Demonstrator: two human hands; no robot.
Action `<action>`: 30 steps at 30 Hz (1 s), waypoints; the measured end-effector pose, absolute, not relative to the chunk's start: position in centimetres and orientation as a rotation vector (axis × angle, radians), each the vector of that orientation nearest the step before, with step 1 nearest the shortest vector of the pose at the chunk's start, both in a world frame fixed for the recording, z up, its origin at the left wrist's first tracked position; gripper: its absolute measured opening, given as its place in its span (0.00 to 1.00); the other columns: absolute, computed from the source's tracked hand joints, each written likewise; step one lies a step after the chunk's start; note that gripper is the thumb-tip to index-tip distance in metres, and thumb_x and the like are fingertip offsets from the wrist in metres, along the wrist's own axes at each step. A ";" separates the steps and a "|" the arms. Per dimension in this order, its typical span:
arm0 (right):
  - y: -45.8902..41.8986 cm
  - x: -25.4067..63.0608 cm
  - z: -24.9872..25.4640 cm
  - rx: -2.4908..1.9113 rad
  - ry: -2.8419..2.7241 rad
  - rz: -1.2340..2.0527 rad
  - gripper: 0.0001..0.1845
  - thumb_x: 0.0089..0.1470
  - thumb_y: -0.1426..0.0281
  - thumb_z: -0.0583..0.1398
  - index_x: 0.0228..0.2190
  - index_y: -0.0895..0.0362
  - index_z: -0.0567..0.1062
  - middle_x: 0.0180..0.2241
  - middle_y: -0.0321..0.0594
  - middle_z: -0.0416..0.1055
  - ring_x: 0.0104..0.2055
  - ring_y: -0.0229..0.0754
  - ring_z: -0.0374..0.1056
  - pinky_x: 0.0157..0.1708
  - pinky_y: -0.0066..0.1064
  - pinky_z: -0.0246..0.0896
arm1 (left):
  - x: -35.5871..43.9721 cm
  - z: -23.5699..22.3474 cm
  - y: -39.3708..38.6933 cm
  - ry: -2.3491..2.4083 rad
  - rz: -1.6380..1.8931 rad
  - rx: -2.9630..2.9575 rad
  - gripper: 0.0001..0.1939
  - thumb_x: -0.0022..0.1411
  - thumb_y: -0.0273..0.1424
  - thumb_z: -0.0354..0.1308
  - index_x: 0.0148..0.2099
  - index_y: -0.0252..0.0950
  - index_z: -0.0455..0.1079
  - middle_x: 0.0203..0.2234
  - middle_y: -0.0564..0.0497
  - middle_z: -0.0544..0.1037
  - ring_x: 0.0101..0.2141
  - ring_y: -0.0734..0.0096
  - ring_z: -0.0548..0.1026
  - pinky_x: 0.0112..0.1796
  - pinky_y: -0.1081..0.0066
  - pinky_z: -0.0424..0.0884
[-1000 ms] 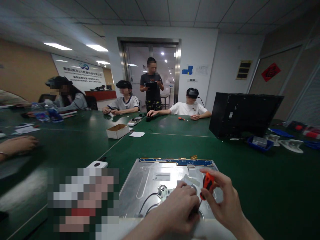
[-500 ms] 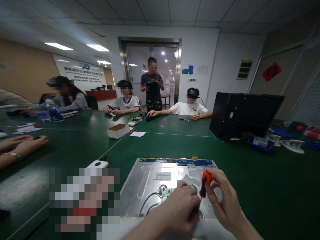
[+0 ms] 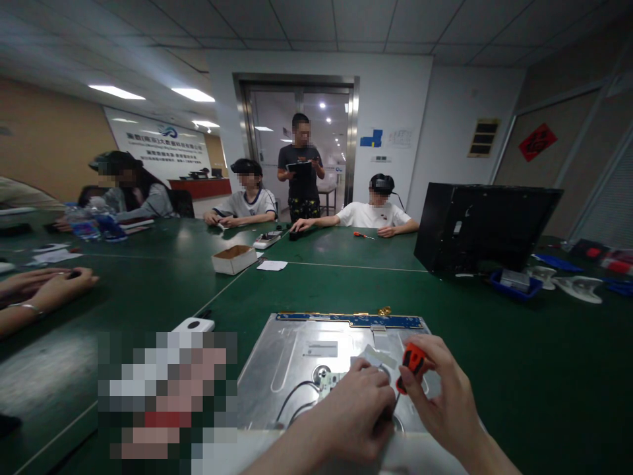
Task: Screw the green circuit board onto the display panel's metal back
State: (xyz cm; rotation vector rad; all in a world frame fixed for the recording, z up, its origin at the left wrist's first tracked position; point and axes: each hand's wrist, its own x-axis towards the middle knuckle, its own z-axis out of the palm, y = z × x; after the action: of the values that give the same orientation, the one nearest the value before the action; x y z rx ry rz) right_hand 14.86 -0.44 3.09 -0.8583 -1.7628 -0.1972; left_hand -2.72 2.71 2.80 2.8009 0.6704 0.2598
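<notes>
An orange and black screwdriver point(image 3: 412, 367) is pinched by its handle in my right hand point(image 3: 445, 399), its thin shaft pointing down beside my left fingers. My left hand point(image 3: 353, 406) is curled over the metal back panel point(image 3: 291, 349), fingers bent down; what they grip, if anything, is hidden beneath them. Along the panel's far edge runs a blue circuit strip point(image 3: 321, 319). A small pale circuit board point(image 3: 330, 381) with black wires sits on the panel just left of my left hand. The screwdriver's tip is out of sight.
A black monitor-like casing point(image 3: 484, 224) stands at the right on the green table point(image 3: 346, 290), with a blue tray point(image 3: 517, 285) beside it. A cardboard box point(image 3: 234, 259) lies ahead. Several people sit or stand around; a co-worker's hands point(image 3: 59, 284) rest at the left.
My right fingers have shifted on the screwdriver's handle, which has turned and tilts slightly more to the right. My left hand stays in place. The co-worker's hands at the left moved slightly.
</notes>
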 end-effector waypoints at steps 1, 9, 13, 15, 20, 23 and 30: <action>-0.5 14.8 3.2 -0.854 -1.773 -0.185 0.15 0.64 0.72 0.55 0.52 0.55 0.65 0.40 0.44 0.70 0.30 0.37 0.70 0.24 0.27 0.69 | -2.7 2.8 2.7 0.673 0.263 2.803 0.04 0.55 0.27 0.59 0.34 0.36 0.67 0.37 0.48 0.76 0.39 0.62 0.73 0.44 0.62 0.62; -0.7 15.0 3.4 -0.893 -1.797 -0.133 0.20 0.64 0.72 0.52 0.57 0.56 0.62 0.44 0.46 0.74 0.27 0.36 0.69 0.25 0.28 0.70 | -2.7 2.8 2.7 0.700 0.267 2.826 0.03 0.55 0.27 0.58 0.33 0.36 0.66 0.36 0.48 0.76 0.38 0.62 0.74 0.44 0.62 0.63; -0.6 15.0 2.8 -0.940 -1.750 -0.169 0.19 0.63 0.67 0.57 0.54 0.55 0.63 0.42 0.46 0.74 0.25 0.36 0.69 0.25 0.30 0.71 | -2.7 2.7 2.7 0.669 0.280 2.794 0.05 0.56 0.26 0.58 0.37 0.37 0.69 0.38 0.47 0.76 0.40 0.60 0.74 0.47 0.60 0.62; -0.4 15.0 2.7 -0.921 -1.741 -0.184 0.18 0.62 0.67 0.59 0.52 0.54 0.64 0.41 0.45 0.73 0.27 0.37 0.70 0.25 0.30 0.71 | -2.7 2.6 2.7 0.665 0.273 2.794 0.06 0.56 0.26 0.58 0.38 0.37 0.69 0.38 0.47 0.76 0.40 0.59 0.73 0.47 0.60 0.61; -0.3 14.9 3.0 -0.871 -1.760 -0.206 0.17 0.63 0.70 0.57 0.53 0.52 0.65 0.41 0.43 0.70 0.29 0.37 0.70 0.23 0.28 0.69 | -2.7 2.7 2.7 0.674 0.260 2.800 0.05 0.56 0.27 0.58 0.38 0.37 0.69 0.38 0.47 0.76 0.40 0.59 0.73 0.47 0.60 0.61; -0.4 14.9 3.1 -0.896 -1.788 -0.183 0.20 0.64 0.70 0.56 0.56 0.52 0.64 0.39 0.41 0.70 0.24 0.35 0.67 0.22 0.28 0.68 | -2.7 2.8 2.7 0.673 0.250 2.805 0.04 0.56 0.27 0.58 0.36 0.37 0.68 0.38 0.47 0.76 0.41 0.59 0.73 0.47 0.60 0.61; -0.6 14.6 3.5 -0.883 -1.791 -0.196 0.23 0.64 0.71 0.54 0.59 0.53 0.61 0.34 0.39 0.73 0.24 0.36 0.68 0.21 0.27 0.68 | -2.7 2.9 2.6 0.682 0.268 2.837 0.03 0.55 0.28 0.59 0.33 0.35 0.67 0.37 0.47 0.77 0.39 0.60 0.75 0.45 0.61 0.62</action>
State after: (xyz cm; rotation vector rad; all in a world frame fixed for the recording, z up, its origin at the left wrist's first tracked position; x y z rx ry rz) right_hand 14.64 -0.64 3.53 -0.8832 -1.7910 -0.1959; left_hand -2.73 2.58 2.88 2.8371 0.6818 0.2681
